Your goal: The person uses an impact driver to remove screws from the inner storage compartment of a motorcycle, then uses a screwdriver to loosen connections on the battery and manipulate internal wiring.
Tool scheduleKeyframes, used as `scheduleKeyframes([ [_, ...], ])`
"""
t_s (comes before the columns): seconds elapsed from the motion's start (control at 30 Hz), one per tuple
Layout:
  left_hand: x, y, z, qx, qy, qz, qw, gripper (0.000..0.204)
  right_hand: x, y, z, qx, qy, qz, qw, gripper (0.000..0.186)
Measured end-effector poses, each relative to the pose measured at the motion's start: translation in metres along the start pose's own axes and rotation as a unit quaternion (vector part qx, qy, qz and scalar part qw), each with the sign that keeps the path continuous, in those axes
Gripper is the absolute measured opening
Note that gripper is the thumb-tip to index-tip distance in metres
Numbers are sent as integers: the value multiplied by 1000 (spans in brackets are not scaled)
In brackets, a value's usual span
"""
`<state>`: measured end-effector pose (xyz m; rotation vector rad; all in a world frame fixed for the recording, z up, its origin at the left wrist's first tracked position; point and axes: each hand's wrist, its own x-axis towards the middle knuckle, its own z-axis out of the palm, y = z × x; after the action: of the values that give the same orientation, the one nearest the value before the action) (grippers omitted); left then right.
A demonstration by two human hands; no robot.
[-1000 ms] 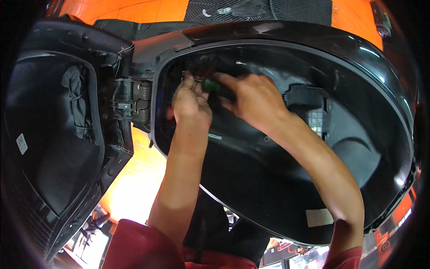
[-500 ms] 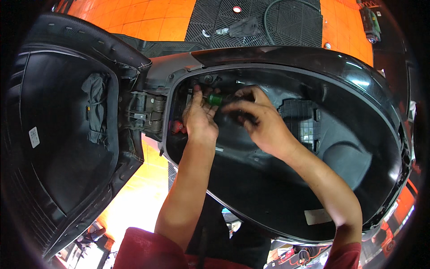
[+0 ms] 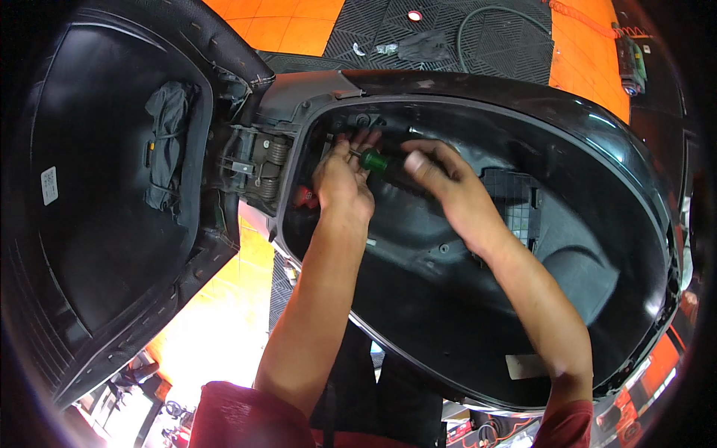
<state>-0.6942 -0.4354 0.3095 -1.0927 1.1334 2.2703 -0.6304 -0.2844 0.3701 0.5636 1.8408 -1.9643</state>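
Observation:
My right hand [image 3: 449,180] grips a green-and-black screwdriver [image 3: 375,160] inside the black storage bucket [image 3: 463,328] of a scooter, its handle lying crosswise and pointing left. My left hand [image 3: 345,178] is at the screwdriver's metal end, thumb and fingers bent around it near the bucket's left wall; what they pinch is too small to tell. Just left of my left wrist a red part [image 3: 305,197] shows. A dark gridded panel [image 3: 519,205] lies in the bucket right of my right hand.
The raised seat [image 3: 104,201] with a bundled dark pouch [image 3: 168,142] stands at left, beside a spring hinge [image 3: 270,158]. Beyond the scooter are black mats [image 3: 373,30], a dark hose [image 3: 482,13] and orange flooring [image 3: 582,60]. Tools and machinery sit below at both sides.
The view has shifted. My right hand's thumb has come up onto the screwdriver handle from a more spread position half a second ago; my left hand stays at the metal end.

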Motion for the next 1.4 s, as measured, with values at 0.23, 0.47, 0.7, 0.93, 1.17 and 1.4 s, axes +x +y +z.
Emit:
scheduleKeyframes([
  [0.23, -3, 3, -2, 70, 26, 9, 997, 27, 0, 12, -6, -170, -48, -156, 972, 45],
  [0.47, 3, 7, -4, -32, -5, 28, 999, 23, -1, 6, -15, 199, -99, 180, 958, 43],
  [0.7, -5, 5, -4, 49, 31, 30, 998, 24, -5, 8, -6, 55, -40, -3, 998, 49],
  [0.93, -11, 4, -1, 77, 66, 55, 993, 25, -13, 6, -5, 107, -90, 29, 990, 54],
  [1.17, 0, 2, -9, -4, -2, 53, 999, 27, -6, 13, -17, 288, -143, 192, 927, 46],
  [1.4, -3, 4, -5, 93, 49, 58, 993, 29, -3, 19, -7, 86, 17, 3, 996, 46],
])
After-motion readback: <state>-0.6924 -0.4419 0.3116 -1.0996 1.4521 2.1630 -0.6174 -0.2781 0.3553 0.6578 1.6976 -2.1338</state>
